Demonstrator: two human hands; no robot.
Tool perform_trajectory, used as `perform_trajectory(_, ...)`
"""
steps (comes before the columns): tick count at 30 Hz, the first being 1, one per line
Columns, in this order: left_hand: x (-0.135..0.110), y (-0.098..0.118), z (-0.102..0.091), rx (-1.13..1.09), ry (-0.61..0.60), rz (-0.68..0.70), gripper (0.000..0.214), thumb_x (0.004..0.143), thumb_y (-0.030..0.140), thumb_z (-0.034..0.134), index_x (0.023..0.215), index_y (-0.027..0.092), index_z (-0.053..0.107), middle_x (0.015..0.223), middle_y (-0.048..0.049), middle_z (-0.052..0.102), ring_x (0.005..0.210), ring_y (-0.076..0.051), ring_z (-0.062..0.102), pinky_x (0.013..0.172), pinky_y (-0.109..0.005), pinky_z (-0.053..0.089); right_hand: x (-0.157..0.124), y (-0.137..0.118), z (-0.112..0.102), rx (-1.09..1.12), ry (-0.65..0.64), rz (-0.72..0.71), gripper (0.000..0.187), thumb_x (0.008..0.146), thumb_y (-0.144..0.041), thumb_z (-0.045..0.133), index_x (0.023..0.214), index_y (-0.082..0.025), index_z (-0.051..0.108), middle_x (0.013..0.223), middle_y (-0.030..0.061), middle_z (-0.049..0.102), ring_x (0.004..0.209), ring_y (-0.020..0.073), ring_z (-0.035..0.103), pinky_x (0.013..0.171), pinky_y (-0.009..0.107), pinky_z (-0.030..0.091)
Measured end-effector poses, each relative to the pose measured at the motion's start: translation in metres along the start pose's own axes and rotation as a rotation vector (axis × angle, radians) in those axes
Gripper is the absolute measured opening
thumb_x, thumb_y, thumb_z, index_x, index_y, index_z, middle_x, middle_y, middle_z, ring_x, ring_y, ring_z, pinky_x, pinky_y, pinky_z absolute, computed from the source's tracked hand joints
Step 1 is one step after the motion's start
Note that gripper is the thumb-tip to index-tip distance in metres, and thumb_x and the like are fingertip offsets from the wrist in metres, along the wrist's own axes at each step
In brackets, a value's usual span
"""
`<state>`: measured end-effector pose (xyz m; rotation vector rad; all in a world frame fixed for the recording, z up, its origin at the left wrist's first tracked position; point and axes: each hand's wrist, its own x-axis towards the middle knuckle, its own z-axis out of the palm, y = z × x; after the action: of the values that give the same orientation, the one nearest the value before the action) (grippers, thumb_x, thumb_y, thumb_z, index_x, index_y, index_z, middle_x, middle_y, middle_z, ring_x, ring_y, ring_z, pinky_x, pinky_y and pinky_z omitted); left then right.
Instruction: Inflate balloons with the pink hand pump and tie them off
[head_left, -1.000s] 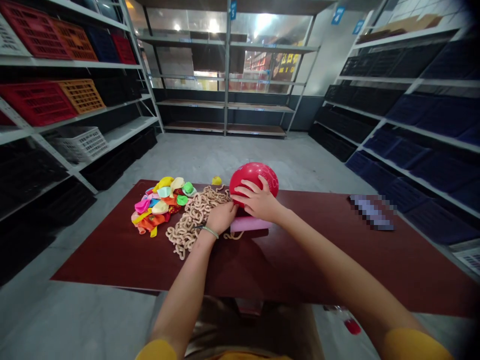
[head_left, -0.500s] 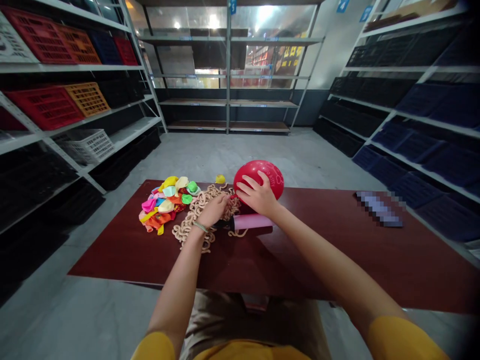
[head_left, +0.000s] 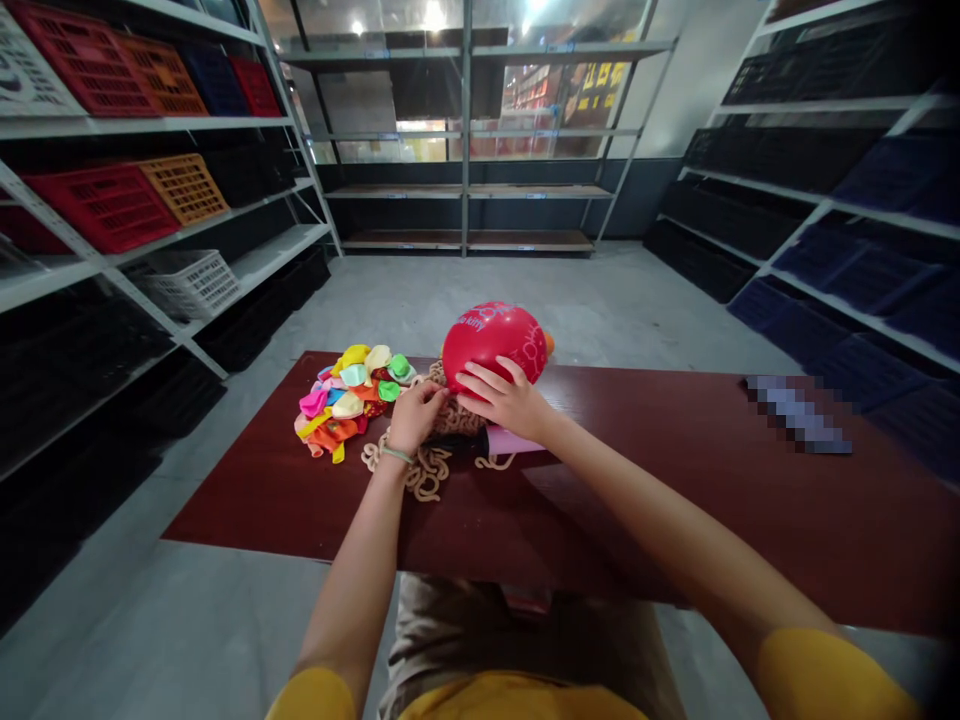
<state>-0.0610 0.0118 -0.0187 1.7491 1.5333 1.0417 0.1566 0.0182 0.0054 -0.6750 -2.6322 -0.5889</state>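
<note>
Right hand [head_left: 504,400] spread on near side of red inflated balloon [head_left: 491,335], balloon near far edge of brown table [head_left: 675,500]. Left hand [head_left: 415,412] fingers bunched, pinching beige chain pile [head_left: 427,468] beside balloon. Pink pump [head_left: 511,441] under right wrist. Deflated balloons [head_left: 341,400] to left.

Red balloon [head_left: 491,338] x1, pump [head_left: 516,441] x1, chain heap [head_left: 424,472] x1

The storeroom is dim. The strongest light comes from ceiling lamps [head_left: 433,14] and bright windows [head_left: 540,100] behind the far grey metal shelving [head_left: 465,190], blown out there. The shiny red inflated balloon [head_left: 491,338] and glossy dark red table [head_left: 675,500] show soft sheen. Frame edges bend and darken.
</note>
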Motion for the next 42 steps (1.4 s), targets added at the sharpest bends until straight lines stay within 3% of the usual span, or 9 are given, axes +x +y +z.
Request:
perform_trajectory(7, 0.001, 0.000, -0.005, 0.122, 0.046, 0.019, 0.027, 0.088, 0.038, 0.051, 0.082, 0.019, 0.068, 0.075, -0.0016, 0.068, 0.072, -0.017, 0.059, 0.067, -0.026, 0.038, 0.011, -0.006, 0.016, -0.012, -0.061, -0.076, 0.036, 0.093, -0.015, 0.048, 0.119, -0.036, 0.059, 0.141, -0.0063, 0.050, 0.136, 0.0191, 0.034, 0.114, 0.049, 0.024)
perform_trajectory(11, 0.001, -0.002, -0.004, 0.109, 0.042, 0.017, 0.028, 0.088, 0.038, 0.050, 0.081, 0.018, 0.068, 0.073, -0.0019, 0.067, 0.071, -0.016, 0.058, 0.066, -0.026, 0.038, 0.021, -0.009, 0.010, 0.015, -0.078, -0.049, 0.032, 0.094, -0.016, 0.046, 0.112, -0.036, 0.063, 0.125, -0.0037, 0.061, 0.123, 0.0197, 0.043, 0.111, 0.046, 0.024)
perform_trajectory(15, 0.000, -0.001, -0.004, 0.073, 0.056, 0.016, 0.030, 0.088, 0.041, 0.050, 0.081, 0.018, 0.068, 0.072, -0.0016, 0.066, 0.070, -0.016, 0.057, 0.065, -0.025, 0.037, 0.029, -0.005, -0.017, 0.210, 0.047, 0.184, 0.019, 0.096, -0.024, 0.045, 0.100, -0.026, 0.064, 0.106, 0.0029, 0.066, 0.108, 0.0218, 0.051, 0.100, 0.045, 0.034)
perform_trajectory(19, -0.003, 0.004, -0.002, 0.064, 0.052, -0.001, 0.029, 0.088, 0.041, 0.051, 0.082, 0.019, 0.069, 0.072, -0.0011, 0.066, 0.068, -0.015, 0.056, 0.065, -0.025, 0.038, 0.033, 0.006, -0.053, 0.647, 0.224, 0.443, 0.015, 0.095, -0.033, 0.048, 0.091, -0.021, 0.057, 0.089, 0.0024, 0.062, 0.082, 0.0144, 0.056, 0.076, 0.031, 0.047)
perform_trajectory(22, -0.006, 0.008, 0.004, 0.052, 0.045, 0.048, 0.029, 0.088, 0.040, 0.051, 0.082, 0.019, 0.069, 0.070, 0.0000, 0.066, 0.067, -0.014, 0.056, 0.067, -0.024, 0.039, 0.034, 0.015, -0.075, 0.916, 0.248, 0.521, 0.017, 0.091, -0.038, 0.056, 0.089, -0.021, 0.054, 0.085, -0.0006, 0.061, 0.071, 0.0104, 0.056, 0.065, 0.026, 0.047)
perform_trajectory(26, -0.011, 0.015, 0.013, 0.013, 0.020, 0.094, 0.029, 0.089, 0.042, 0.051, 0.084, 0.019, 0.069, 0.073, 0.0009, 0.066, 0.069, -0.014, 0.057, 0.069, -0.023, 0.040, 0.038, 0.020, -0.103, 1.074, 0.278, 0.585, 0.019, 0.089, -0.040, 0.059, 0.092, -0.023, 0.052, 0.073, -0.0048, 0.059, 0.058, 0.0077, 0.054, 0.059, 0.024, 0.047)
perform_trajectory(30, -0.015, 0.026, 0.021, -0.016, -0.004, 0.119, 0.030, 0.089, 0.043, 0.051, 0.084, 0.019, 0.068, 0.070, 0.0013, 0.065, 0.065, -0.013, 0.056, 0.064, -0.022, 0.040, 0.043, 0.027, -0.132, 1.028, 0.304, 0.549, 0.020, 0.089, -0.034, 0.059, 0.106, -0.023, 0.057, 0.088, -0.0008, 0.067, 0.074, 0.0112, 0.062, 0.076, 0.030, 0.051)
perform_trajectory(33, -0.018, 0.038, 0.026, -0.033, -0.035, 0.153, 0.031, 0.090, 0.044, 0.050, 0.082, 0.019, 0.067, 0.067, 0.0016, 0.065, 0.060, -0.013, 0.055, 0.061, -0.022, 0.040, 0.047, 0.034, -0.146, 0.950, 0.318, 0.526, 0.011, 0.091, -0.028, 0.055, 0.097, -0.022, 0.062, 0.093, 0.0002, 0.068, 0.079, 0.0122, 0.064, 0.077, 0.030, 0.052)
perform_trajectory(42, -0.032, 0.072, 0.040, 0.087, -0.012, 0.300, 0.027, 0.093, 0.036, 0.050, 0.083, 0.020, 0.068, 0.075, -0.0011, 0.069, 0.071, -0.014, 0.061, 0.068, -0.023, 0.041, 0.056, 0.047, -0.139, 0.730, 0.464, 0.568, 0.009, 0.090, -0.026, 0.055, 0.092, -0.023, 0.063, 0.090, -0.0025, 0.068, 0.083, 0.0122, 0.061, 0.079, 0.029, 0.047)
